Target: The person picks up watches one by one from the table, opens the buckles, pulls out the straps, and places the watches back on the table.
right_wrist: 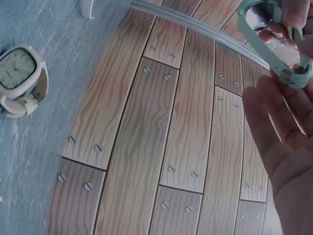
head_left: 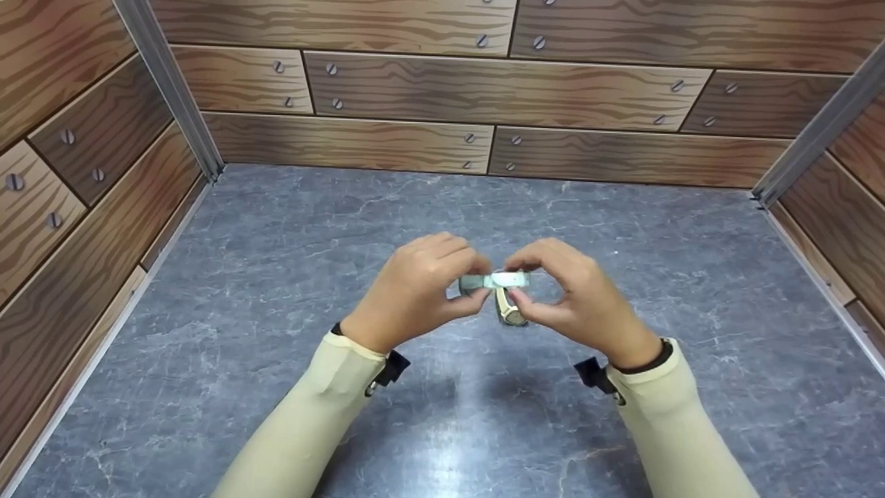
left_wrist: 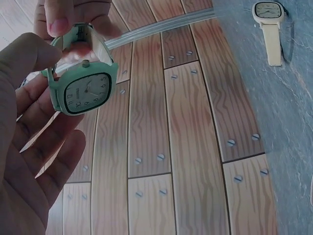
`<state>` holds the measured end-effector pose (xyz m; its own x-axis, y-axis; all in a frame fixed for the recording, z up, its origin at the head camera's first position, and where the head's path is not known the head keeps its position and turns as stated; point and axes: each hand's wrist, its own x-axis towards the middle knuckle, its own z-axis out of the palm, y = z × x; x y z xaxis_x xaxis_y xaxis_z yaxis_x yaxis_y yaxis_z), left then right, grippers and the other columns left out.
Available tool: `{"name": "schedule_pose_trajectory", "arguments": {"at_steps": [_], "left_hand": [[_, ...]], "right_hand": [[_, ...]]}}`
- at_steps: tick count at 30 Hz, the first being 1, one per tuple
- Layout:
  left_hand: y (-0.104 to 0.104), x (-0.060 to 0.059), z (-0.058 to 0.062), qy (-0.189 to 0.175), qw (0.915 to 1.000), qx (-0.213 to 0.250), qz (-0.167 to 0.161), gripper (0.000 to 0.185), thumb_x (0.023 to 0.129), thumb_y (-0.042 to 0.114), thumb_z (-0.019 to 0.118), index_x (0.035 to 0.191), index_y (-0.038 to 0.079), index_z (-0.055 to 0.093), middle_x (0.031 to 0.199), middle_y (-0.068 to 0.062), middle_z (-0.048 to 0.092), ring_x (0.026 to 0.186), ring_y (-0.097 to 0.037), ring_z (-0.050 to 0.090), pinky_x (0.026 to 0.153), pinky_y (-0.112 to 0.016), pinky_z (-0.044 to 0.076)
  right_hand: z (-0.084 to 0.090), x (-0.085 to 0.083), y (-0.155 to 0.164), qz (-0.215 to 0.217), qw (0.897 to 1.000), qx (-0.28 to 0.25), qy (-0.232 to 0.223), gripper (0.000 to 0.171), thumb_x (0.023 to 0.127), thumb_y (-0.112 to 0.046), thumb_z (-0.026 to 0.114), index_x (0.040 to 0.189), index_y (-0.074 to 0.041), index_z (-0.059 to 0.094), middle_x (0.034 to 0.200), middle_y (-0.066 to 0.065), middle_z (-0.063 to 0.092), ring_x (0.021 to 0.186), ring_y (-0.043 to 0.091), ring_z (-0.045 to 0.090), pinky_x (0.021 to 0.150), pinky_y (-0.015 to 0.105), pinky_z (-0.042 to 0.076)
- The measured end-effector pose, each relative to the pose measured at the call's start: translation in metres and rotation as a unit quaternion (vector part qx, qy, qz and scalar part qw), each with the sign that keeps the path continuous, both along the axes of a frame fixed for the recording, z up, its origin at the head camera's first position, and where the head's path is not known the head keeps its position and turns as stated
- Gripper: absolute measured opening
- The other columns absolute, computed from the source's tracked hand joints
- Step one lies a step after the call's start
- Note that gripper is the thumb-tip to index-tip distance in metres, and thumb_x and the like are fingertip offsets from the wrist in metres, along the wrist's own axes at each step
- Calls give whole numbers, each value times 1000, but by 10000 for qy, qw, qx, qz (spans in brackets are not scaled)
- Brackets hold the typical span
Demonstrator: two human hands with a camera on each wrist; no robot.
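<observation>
A mint-green wristwatch [head_left: 495, 280] with a squarish face [left_wrist: 86, 93] is held up over the table between both hands. My left hand [head_left: 476, 278] pinches its case from the left, thumb on the edge [left_wrist: 36, 55]. My right hand [head_left: 516, 278] pinches the green strap [right_wrist: 266, 45] from the right. A cream wristwatch [head_left: 510, 308] stands on the grey table just below the hands; it also shows as the cream watch [left_wrist: 269, 22] in the left wrist view and the cream watch [right_wrist: 20, 74] in the right wrist view.
The grey marbled tabletop [head_left: 290, 277] is boxed in by wood-pattern walls at the back [head_left: 484, 104], left [head_left: 76, 228] and right [head_left: 850, 221], with metal corner strips [head_left: 173, 83].
</observation>
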<state>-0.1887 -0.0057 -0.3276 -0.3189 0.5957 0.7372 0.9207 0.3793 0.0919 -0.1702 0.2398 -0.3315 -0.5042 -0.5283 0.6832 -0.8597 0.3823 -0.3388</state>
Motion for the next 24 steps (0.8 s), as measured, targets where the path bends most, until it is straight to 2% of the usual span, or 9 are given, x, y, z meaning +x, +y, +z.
{"name": "schedule_pose_trajectory", "arguments": {"at_steps": [3,9,17,24], "left_hand": [[1,1,0,2,10000,-64,-6,8,90,15,75,97,12,74,91,3,71,83,-12,63,78,-25,53],[2,2,0,-38,9997,-246,23,8,94,17,75,100,13,75,94,3,72,87,-13,64,80,-26,54],[5,2,-2,-145,9993,-341,81,16,95,22,75,108,13,74,100,2,72,92,-14,63,81,-25,54],[4,1,-3,-145,9995,-259,67,10,94,20,76,102,14,74,96,3,71,92,-14,62,81,-24,52]], "right_hand": [[1,0,-1,-105,9997,99,174,22,89,-3,74,111,-5,71,103,3,71,94,18,65,89,23,52],[1,0,-3,-62,9980,264,572,20,87,1,76,105,-8,71,97,1,70,87,15,63,81,20,50],[1,2,-3,-57,9983,167,555,14,89,1,74,99,-8,71,90,2,69,81,15,62,76,20,50],[0,0,-4,-15,9970,206,742,22,84,7,76,98,-8,69,90,0,68,80,12,61,75,18,51]]}}
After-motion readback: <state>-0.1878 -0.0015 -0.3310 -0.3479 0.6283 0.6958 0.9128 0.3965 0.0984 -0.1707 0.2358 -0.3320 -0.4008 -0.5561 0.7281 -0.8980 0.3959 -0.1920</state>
